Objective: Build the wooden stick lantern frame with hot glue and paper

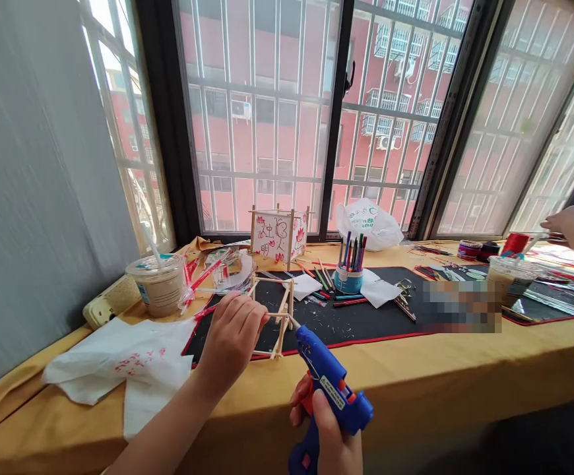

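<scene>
Closest to the camera is a blue glue gun (331,389), held tight in the right hand (329,429). Its fingers wrap around the handle. The thin metal tip of the gun points at a small frame of wood sticks (281,315) and sits just beside it. The left hand (230,340) holds that frame up from the side, with its fingers pressed together, pinching the sticks. The frame leans a bit over a black mat (356,323), and you cannot tell if its low corner touches the mat. Past the frame stands a paper lantern (278,236) with red flowers and black writing. To its right is a blue cup of pens (348,280). On the left are a plastic cup of milky drink (157,287) and a white paper with red marks (119,363), lying on a yellow cloth (44,422). Far to the right, another person's hand (569,227) reaches out near a red roll (514,244). Behind it all is a window with bars (262,119).
</scene>
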A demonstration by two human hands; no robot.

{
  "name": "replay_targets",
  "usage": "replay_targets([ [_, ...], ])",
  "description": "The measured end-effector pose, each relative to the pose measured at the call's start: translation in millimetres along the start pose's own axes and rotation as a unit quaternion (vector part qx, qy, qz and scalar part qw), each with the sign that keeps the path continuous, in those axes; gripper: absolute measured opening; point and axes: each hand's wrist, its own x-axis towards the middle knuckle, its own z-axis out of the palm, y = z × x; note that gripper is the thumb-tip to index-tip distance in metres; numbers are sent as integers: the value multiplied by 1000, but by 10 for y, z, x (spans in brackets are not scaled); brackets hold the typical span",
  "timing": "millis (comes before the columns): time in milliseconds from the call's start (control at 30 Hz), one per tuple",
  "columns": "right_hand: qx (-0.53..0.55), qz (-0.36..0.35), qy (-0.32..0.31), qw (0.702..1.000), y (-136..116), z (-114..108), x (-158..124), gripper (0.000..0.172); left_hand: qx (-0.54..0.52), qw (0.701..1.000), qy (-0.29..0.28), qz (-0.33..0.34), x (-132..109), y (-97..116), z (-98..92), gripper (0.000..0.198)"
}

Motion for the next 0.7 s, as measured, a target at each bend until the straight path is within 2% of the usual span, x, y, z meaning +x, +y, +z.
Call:
replay_targets([
  [200,-29,-14,1,999,55,7,-23,46,-35,999,8,-22,22,12,-29,4],
  [400,-57,14,0,998,88,58,-48,41,-60,998,13,-35,18,21,-24,5],
  [700,-75,25,39,996,83,83,-23,36,-78,996,13,-39,13,15,-17,5],
])
